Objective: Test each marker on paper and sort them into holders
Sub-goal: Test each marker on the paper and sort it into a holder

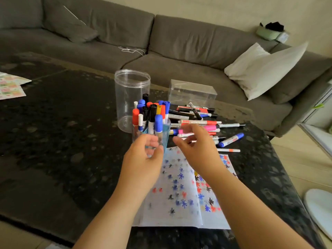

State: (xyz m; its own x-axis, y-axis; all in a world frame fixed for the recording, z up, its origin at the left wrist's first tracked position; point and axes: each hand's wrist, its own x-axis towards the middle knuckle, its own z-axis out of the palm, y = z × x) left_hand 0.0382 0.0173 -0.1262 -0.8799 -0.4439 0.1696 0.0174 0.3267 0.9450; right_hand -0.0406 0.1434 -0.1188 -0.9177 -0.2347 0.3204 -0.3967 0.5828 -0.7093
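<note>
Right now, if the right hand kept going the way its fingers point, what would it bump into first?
The right hand points up and left, away from the person. First it would probably meet the pink-capped marker in the loose pile of markers just beyond its fingertips. Motion blur hides whether they already touch.

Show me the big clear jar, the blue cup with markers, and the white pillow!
Clear jar [132, 97]: head view, middle of its see-through wall.
Blue cup [166, 133]: head view, its right wall.
White pillow [264, 69]: head view, middle of its front face.
</note>
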